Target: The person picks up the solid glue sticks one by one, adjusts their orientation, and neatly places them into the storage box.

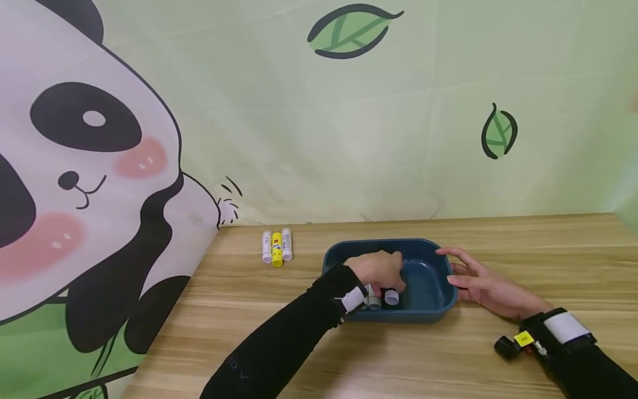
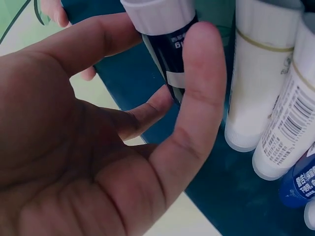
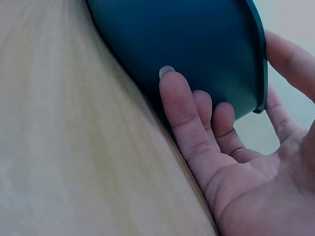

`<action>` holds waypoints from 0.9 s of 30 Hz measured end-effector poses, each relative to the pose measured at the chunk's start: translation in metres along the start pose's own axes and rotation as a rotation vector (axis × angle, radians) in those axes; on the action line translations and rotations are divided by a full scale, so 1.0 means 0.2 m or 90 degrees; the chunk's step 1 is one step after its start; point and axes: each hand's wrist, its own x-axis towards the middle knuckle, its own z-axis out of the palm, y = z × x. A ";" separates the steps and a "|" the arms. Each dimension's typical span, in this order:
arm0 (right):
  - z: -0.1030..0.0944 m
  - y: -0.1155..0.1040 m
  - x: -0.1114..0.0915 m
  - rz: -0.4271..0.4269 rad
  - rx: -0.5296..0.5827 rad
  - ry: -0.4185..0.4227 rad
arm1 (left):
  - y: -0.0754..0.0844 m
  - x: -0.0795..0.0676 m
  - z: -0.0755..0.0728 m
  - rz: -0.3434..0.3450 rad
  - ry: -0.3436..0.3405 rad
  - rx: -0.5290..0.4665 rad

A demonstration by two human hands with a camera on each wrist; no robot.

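Observation:
My left hand (image 1: 375, 270) reaches into a dark blue plastic basin (image 1: 430, 282). In the left wrist view its thumb and fingers pinch a glue stick (image 2: 168, 51) with a dark label and a white end. Beside it in the basin lie white glue sticks (image 2: 258, 83), one with a barcode, and a blue-labelled one (image 2: 300, 182). My right hand (image 1: 480, 285) is at the basin's right end. In the right wrist view its extended fingers touch the outer wall (image 3: 182, 34), with one finger at the rim.
On the wooden table (image 1: 239, 310), left of the basin, a yellow glue stick (image 1: 277, 250) lies between two white ones, side by side. A green cloth backdrop (image 1: 379, 138) with a panda and leaves stands behind the table's back edge.

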 end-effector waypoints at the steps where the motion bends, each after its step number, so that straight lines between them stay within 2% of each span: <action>1: 0.00 0.00 0.00 -0.001 0.000 0.000 | -0.01 0.02 0.01 -0.003 0.001 0.004; 4: 0.00 0.00 0.00 0.002 -0.002 0.002 | -0.03 0.11 0.04 -0.016 0.003 0.014; 9: 0.00 0.00 0.00 0.007 -0.004 0.007 | -0.06 0.18 0.08 -0.030 0.012 0.032; 13: 0.00 0.00 0.00 0.008 -0.004 0.008 | -0.03 0.06 0.04 -0.020 0.031 0.078; 16: 0.00 0.00 0.00 0.005 -0.006 0.007 | 0.00 -0.06 0.00 -0.008 0.040 0.115; 19: 0.00 0.01 0.00 0.002 -0.008 0.006 | 0.01 -0.08 0.00 -0.017 0.051 0.141; 27: 0.00 0.01 0.00 0.008 -0.010 0.017 | 0.01 -0.07 0.00 -0.021 0.050 0.135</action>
